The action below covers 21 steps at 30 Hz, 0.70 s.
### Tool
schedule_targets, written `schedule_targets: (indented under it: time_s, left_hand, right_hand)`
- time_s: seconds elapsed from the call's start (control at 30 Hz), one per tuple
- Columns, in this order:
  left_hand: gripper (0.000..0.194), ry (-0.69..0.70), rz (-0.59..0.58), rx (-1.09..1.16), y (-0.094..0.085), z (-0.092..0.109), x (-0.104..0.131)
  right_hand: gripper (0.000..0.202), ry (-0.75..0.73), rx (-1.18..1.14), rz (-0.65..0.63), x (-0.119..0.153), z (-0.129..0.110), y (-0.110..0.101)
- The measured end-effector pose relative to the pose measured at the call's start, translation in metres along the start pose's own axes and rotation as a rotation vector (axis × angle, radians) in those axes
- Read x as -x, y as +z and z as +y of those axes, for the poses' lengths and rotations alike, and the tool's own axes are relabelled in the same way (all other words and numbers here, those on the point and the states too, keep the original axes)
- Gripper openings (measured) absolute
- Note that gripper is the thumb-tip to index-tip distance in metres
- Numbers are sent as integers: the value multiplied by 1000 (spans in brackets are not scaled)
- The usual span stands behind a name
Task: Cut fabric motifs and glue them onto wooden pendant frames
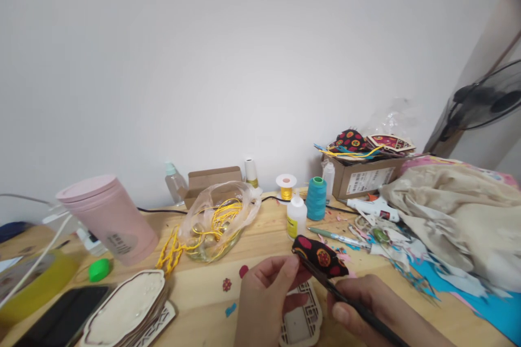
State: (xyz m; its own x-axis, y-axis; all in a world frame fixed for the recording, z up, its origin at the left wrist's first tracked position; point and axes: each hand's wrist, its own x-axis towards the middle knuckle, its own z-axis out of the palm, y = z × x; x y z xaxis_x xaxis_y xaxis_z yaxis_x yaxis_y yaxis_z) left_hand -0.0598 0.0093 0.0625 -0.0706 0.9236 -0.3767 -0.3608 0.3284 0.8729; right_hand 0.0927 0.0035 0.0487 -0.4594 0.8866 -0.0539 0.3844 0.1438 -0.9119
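Note:
My left hand [272,287] pinches the left edge of a dark patterned fabric piece [321,256] with red and orange round motifs. My right hand [364,303] is wrapped around a long, slim black tool [358,306]. Its front end reaches the fabric beside my left fingertips; I cannot make out what kind of tool it is. Below both hands lies a pale wooden fretwork frame [303,317], partly covered by my left hand. Small cut-outs rest left of that hand: a dark red disc [243,271], a red flower [227,284] and a blue shape [230,309].
A glue bottle [297,218] and teal thread cone [316,199] stand behind the fabric. Scraps [407,260] and a glue gun [374,209] lie right. Leftward are stacked wooden plaques [126,303], a phone [61,317], a pink tumbler [109,219] and a bag of yellow cord [220,222].

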Motion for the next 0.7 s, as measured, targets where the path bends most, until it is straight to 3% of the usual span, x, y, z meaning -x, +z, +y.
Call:
schedule_targets:
  time_s: [0.43, 0.57, 0.7]
  left_hand:
    - [27, -44, -74, 57, -2, 8, 0]
    - [30, -37, -126, -55, -3, 14, 6]
    - [18, -76, -205, -207, -11, 11, -2]
  right_hand:
    - [43, -35, 31, -149, -1, 4, -10]
    - [42, 0, 76, -190, 4, -2, -8]
    - [44, 17, 93, -134, 10, -9, -5]
